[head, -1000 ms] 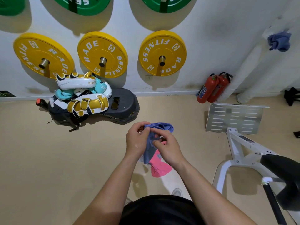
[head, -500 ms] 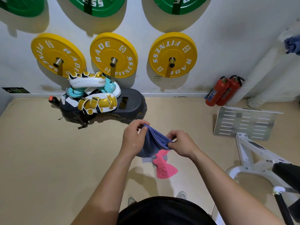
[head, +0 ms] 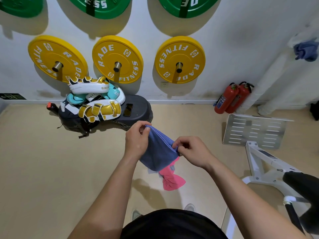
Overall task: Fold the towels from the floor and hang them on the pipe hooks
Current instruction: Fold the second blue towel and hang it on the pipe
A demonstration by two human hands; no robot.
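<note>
A blue towel (head: pixel 158 152) hangs stretched between my two hands above the floor. My left hand (head: pixel 137 138) pinches its far upper corner, and my right hand (head: pixel 191 150) pinches the near corner. Below it on the beige floor lies a crumpled pink towel (head: pixel 172 180) with a bit of pale cloth beside it. Another blue towel (head: pixel 306 50) hangs high on the white pipe (head: pixel 269 80) at the far right; the hook itself is hidden.
Boxing pads (head: pixel 95 99) are piled on a dark step platform (head: pixel 138 109) by the wall. Two red fire extinguishers (head: pixel 232 99) stand by the pipe. A white machine frame with a perforated footplate (head: pixel 253 131) fills the right side. Yellow weight plates (head: pixel 179 59) hang on the wall.
My hands have moved apart, spreading the blue towel from a bunched fold into a taut span. The camera view shifted slightly left and down.
</note>
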